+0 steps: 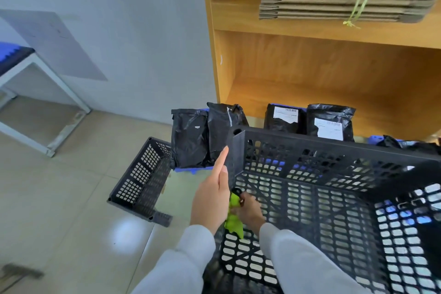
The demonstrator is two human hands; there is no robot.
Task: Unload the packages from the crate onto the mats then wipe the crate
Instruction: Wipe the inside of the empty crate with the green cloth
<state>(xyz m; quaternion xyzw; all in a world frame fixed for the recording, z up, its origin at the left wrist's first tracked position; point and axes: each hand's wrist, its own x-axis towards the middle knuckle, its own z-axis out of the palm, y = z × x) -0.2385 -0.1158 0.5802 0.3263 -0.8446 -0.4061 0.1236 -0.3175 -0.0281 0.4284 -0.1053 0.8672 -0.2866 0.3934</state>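
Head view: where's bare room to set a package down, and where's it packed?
Free: the tiled floor left of the smaller black crate, toward the white table frame; also the middle shelf above the black packages. Crowded: the blue mats at the shelf's foot, lined with packages, and the large crate corner where both hands work the green cloth.

On the tiled floor lie blue mats bearing upright black packages, beside a black crate.

Left hand flat with fingers straight; right hand curled, gripping.
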